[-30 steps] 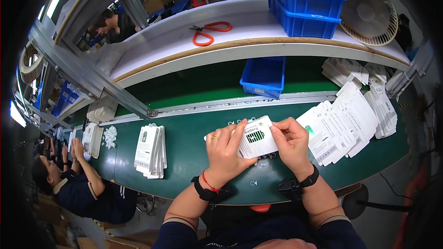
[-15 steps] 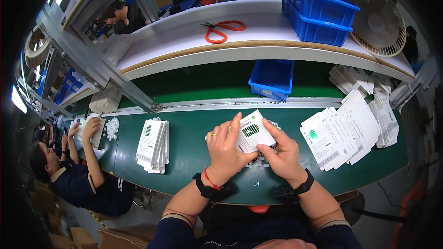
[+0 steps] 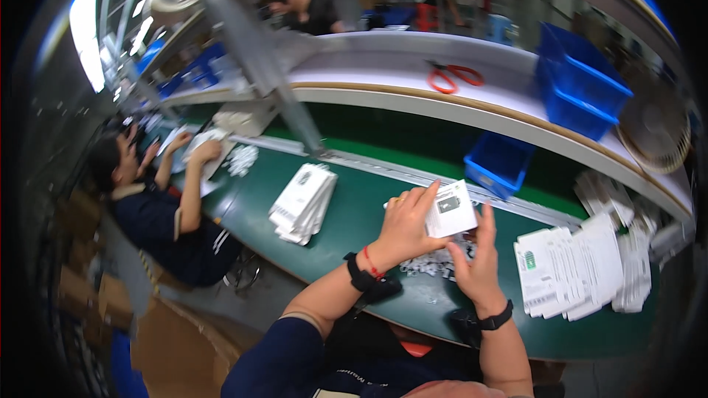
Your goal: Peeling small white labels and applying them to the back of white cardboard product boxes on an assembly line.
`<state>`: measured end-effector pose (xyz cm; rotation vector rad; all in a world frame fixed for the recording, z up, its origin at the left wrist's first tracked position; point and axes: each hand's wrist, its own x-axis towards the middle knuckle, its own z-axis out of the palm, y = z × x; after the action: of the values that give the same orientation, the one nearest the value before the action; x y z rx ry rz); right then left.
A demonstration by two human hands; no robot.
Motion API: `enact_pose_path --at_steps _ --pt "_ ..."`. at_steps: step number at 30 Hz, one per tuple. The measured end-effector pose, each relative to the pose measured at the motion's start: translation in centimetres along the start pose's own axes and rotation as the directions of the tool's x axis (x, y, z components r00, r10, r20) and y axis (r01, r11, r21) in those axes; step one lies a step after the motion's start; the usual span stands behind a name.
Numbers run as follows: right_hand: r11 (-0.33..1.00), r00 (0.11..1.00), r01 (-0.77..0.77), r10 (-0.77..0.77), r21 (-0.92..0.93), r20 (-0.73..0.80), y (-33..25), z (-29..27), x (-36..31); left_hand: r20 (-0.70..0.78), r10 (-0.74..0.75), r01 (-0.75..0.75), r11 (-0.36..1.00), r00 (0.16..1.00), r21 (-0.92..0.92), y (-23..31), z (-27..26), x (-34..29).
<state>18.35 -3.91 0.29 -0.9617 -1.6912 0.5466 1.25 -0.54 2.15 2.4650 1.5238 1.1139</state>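
Observation:
My left hand (image 3: 407, 225) is closed on a small white carton (image 3: 459, 222) with a dark printed patch, held tilted above the table. My right hand (image 3: 478, 269) is beside the carton's right edge, its thumb and fingers spread, and seems apart from it. Below both hands lies a heap of small white and clear plastic pieces (image 3: 428, 264). A fanned stack of flat white printed cartons (image 3: 564, 273) rests to the right. Another neat stack of them (image 3: 304, 203) lies to the left. Black bands circle both wrists.
A blue bin (image 3: 500, 164) stands behind the hands under the shelf (image 3: 369, 96). On the shelf are red-handled scissors (image 3: 451, 78), stacked blue bins (image 3: 579, 88) and a fan (image 3: 655, 129). A co-worker (image 3: 166, 206) handles white items at the left of the green table (image 3: 361, 203).
The view has swung left, so the scene sits further right. My right hand has come away from the carton, its fingers now spread; my left hand still holds it.

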Motion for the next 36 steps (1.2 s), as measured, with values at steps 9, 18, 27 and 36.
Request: enact_pose_path --at_steps 9,18,27,36 --pt "0.948 0.977 -0.098 0.034 -0.301 -0.211 0.6 -4.1 1.7 -0.373 -0.418 0.558 0.678 0.828 0.479 -9.5 -11.6 -2.9" --pt "0.737 0.950 -0.289 0.143 -0.612 -0.276 5.8 -11.1 0.7 -0.156 -0.377 0.386 0.672 0.913 0.633 -10.7 -10.3 -3.7" --pt "0.235 0.792 -0.517 0.496 -0.823 -0.356 4.0 -12.4 0.7 0.432 0.432 -0.384 0.902 0.792 -0.198 0.6 -0.3 1.2" --pt "0.203 0.692 -0.533 0.663 -0.822 -0.285 5.1 -11.8 1.0 0.334 0.433 -0.310 0.879 0.838 -0.363 -1.5 3.7 -0.3"
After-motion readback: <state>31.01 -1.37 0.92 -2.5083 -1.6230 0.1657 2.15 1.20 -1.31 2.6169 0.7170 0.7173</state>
